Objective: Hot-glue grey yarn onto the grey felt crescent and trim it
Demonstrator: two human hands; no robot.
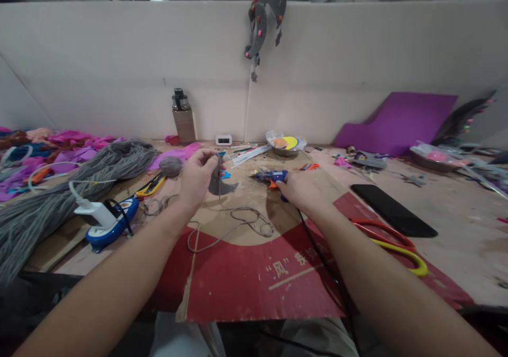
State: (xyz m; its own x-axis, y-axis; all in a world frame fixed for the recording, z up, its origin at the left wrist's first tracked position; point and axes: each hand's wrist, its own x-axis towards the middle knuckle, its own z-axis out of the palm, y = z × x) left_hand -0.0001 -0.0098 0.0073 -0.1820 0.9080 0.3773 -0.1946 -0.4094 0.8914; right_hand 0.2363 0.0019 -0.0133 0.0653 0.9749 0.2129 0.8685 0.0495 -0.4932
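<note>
My left hand (197,177) is closed, pinching a small grey piece of felt (219,181) upright over the cardboard sheet (254,272). My right hand (300,190) is wrapped round the handle of a blue glue gun (272,176), whose nozzle points left toward the grey piece. The gun's black cord (317,251) runs back along my right forearm. A loose loop of brown string (242,222) lies on the cardboard just below both hands.
A thick bundle of grey yarn (71,182) and a white charger on a blue power strip (109,222) lie left. Red and yellow scissors (391,240) and a black phone (392,210) lie right. A bottle (183,117), glue sticks (250,154) and a metal bowl (286,144) stand at the back.
</note>
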